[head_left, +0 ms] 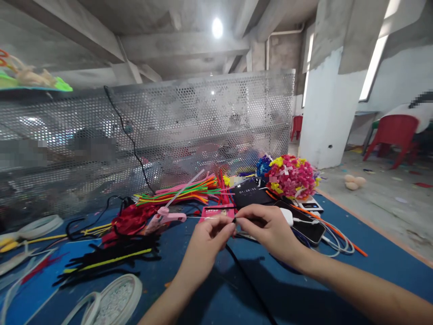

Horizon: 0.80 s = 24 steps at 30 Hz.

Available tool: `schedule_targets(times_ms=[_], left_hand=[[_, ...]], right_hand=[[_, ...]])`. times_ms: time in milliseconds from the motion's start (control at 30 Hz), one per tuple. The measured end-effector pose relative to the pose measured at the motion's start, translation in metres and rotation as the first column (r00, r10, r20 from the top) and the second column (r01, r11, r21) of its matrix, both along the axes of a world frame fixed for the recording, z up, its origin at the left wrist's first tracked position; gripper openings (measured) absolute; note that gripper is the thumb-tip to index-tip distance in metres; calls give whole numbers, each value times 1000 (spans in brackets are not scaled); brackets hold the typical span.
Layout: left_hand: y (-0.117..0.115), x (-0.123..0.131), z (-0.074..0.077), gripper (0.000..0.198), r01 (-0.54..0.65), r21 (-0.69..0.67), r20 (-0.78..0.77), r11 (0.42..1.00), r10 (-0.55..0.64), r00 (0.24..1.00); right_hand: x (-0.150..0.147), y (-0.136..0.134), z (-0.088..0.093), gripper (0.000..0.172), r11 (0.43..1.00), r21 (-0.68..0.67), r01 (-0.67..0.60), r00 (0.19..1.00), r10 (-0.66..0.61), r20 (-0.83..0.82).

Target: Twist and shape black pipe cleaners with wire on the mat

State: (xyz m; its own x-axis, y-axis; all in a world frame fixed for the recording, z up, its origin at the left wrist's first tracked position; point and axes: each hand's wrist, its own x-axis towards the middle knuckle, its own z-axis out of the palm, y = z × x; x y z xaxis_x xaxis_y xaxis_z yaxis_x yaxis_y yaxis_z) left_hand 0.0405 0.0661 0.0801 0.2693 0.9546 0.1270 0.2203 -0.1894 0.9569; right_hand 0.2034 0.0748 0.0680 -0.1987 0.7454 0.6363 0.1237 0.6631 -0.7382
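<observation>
My left hand [216,232] and my right hand [262,225] meet fingertip to fingertip above the blue table [162,289]. Both are closed in a pinch, and between them shows a tiny dark piece, too small to name. A pink card [216,211] lies just behind my fingers. To the left of my left hand is a pink glue gun [165,216] with a clear stick rising from it. The phone [306,223] and a white charger [287,216] lie beyond my right hand.
Black fuzzy stems [108,259] with one yellow stem, colourful stems [182,192], tape rolls [123,298] and red cloth [126,221] lie left. Behind right are a flower bouquet [292,176] and a timer display [248,192]. A perforated metal panel [189,122] stands behind. A black cable [248,282] crosses the front.
</observation>
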Motion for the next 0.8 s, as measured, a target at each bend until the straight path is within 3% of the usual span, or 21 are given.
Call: schedule_targets(times_ms=[133, 233, 333, 433, 500, 567, 633, 733, 800], left_hand=[[-10, 1, 3, 13, -67, 273, -275, 960, 145, 951], [-14, 1, 5, 14, -38, 345, -439, 938, 197, 876], [-18, 1, 5, 19, 31, 369, -544, 929, 189, 818], [-19, -3, 7, 20, 175, 504, -647, 846, 235, 725], [-18, -8, 11, 19, 269, 596, -682, 757, 301, 666], [-15, -14, 18, 17, 309, 626, -676, 716, 302, 672], [-10, -20, 25, 16, 311, 565, -648, 765, 178, 741], [-5, -22, 29, 17, 303, 387, -528, 871, -61, 847], [-5, -19, 28, 19, 280, 311, -452, 908, -118, 884]], right_hand=[[5, 4, -2, 12, 959, 277, 61, 965, -128, 229], [9, 11, -7, 18, 912, 406, 61, 916, -212, 341], [13, 17, -10, 17, 890, 448, 78, 882, -271, 385], [19, 19, -5, 22, 845, 535, -10, 808, -308, 501], [24, 18, 2, 25, 825, 542, -159, 746, -259, 614], [28, 16, 10, 24, 823, 488, -291, 726, -142, 672], [31, 12, 16, 20, 840, 398, -368, 763, 29, 645], [33, 7, 22, 11, 868, 220, -445, 827, 304, 473], [31, 4, 22, 9, 900, 131, -416, 881, 363, 305]])
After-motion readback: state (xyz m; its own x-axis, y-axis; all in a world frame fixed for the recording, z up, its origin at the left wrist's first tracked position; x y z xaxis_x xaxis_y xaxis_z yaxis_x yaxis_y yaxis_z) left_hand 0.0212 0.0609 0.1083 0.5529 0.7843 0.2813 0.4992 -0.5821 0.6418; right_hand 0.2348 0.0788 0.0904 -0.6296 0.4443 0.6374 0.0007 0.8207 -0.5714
